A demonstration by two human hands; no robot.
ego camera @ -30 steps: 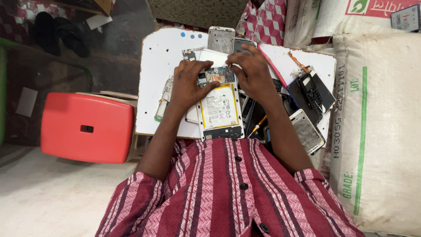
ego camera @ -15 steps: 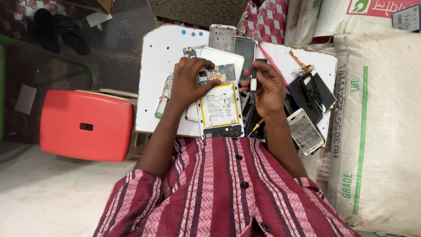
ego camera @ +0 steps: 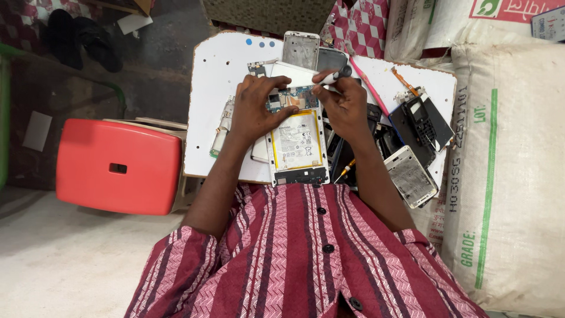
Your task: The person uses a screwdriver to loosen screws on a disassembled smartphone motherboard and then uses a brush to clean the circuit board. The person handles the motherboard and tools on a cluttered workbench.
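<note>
Left hand [ego camera: 254, 109] pressed fingers down on opened white-framed phone with yellow-edged battery [ego camera: 296, 139], pinning it to white board [ego camera: 218, 70]. Just right, right hand [ego camera: 344, 106] gripped slim black-tipped white tool [ego camera: 331, 76], tip at phone's top circuit board [ego camera: 292, 97].

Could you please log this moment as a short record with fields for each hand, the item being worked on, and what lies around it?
Left hand: left hand presses down on the opened phone, fingers at its upper circuit board.
Right hand: right hand grips a slim tool, tip at the phone's top edge.
Opened phone: back removed, battery exposed, lying flat on the white board.
Nearby: loose phone frames and parts to the right; red stool to the left; white sack at far right.
</note>
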